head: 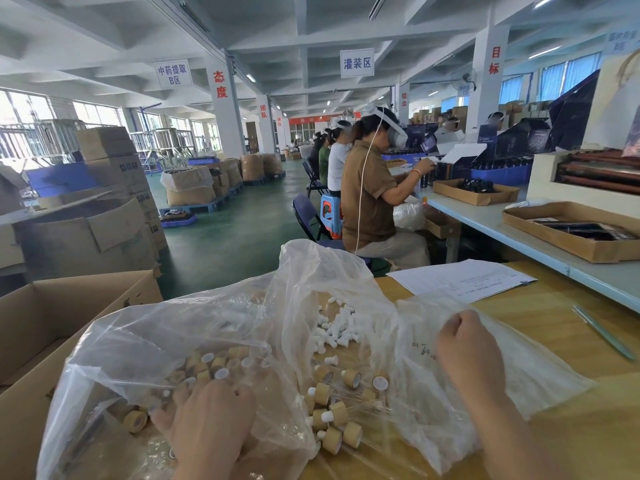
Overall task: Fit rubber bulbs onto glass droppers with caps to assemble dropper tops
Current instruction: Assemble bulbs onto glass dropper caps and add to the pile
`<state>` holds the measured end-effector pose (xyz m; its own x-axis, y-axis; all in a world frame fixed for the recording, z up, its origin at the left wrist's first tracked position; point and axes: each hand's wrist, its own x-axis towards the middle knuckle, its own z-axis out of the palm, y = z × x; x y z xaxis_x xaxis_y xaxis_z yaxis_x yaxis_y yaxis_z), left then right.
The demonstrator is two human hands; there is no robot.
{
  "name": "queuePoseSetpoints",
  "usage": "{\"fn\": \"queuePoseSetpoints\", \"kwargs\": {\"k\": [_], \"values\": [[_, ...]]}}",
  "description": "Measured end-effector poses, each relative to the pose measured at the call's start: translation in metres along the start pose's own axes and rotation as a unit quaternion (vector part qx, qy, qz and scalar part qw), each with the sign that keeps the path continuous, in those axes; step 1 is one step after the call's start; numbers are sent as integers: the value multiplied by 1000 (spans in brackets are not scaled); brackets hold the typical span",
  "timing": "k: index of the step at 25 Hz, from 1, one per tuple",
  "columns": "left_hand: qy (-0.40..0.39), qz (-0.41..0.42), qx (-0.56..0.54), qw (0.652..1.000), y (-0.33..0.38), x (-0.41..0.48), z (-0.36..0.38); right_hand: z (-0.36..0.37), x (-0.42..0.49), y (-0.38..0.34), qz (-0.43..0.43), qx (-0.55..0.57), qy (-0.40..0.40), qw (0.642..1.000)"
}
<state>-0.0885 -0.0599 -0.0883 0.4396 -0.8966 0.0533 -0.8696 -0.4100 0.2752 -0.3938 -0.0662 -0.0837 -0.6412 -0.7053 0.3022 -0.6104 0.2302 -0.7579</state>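
Dropper tops (pixel 334 415), loose heap at 6 o'clock on yellow table (pixel 571 344): tan caps, white bulbs, clear glass tubes. White rubber bulbs (pixel 332 329) piled just beyond, at 12. Clear plastic bag (pixel 194 327) veils more caps at 8 o'clock, left hand (pixel 207 424) inside with fingers spread. Right hand (pixel 467 348) at 3, fist clenched on bag film. Cardboard box (pixel 52 323) at 9; paper sheet (pixel 460 278) and pen (pixel 602 336) at 2.

Thin glossy crinkled clear plastic bag (pixel 194 327), matt white rubber bulbs (pixel 332 329), smooth tan caps (pixel 341 415), yellowish wooden tabletop (pixel 554 327).
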Motion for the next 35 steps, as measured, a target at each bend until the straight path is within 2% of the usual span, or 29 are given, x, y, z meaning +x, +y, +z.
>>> {"fn": "queuePoseSetpoints", "kwargs": {"k": [2, 4, 7, 10, 12, 18, 25, 28, 31, 35], "values": [[4, -4, -20, 1000, -9, 7, 4, -3, 11, 14, 76, -106, -91, 987], [-17, 16, -30, 999, -16, 15, 7, -2, 11, 20, 86, -185, -151, 967], [-50, 34, -13, 998, -19, 20, 11, 1, 7, 21, 65, -225, -155, 960], [-48, 2, -47, 998, -19, 16, 9, 1, 8, 24, 52, -245, -165, 954], [-32, 4, -58, 998, -18, 13, 11, 2, 7, 24, 30, -249, -181, 951], [-64, 24, -136, 988, -12, 13, 16, 6, 7, 23, -10, -212, -189, 959], [-16, 81, -151, 985, -6, 10, 16, 11, 9, 24, -53, -211, -252, 943], [-8, 134, -156, 979, 0, 4, 15, 13, 10, 23, -53, -221, -264, 937], [-2, 202, -115, 973, 4, -1, 21, 11, 9, 22, -37, -212, -260, 941], [30, 200, -142, 969, 8, -3, 28, 9, 7, 19, -40, -230, -294, 927]]}}
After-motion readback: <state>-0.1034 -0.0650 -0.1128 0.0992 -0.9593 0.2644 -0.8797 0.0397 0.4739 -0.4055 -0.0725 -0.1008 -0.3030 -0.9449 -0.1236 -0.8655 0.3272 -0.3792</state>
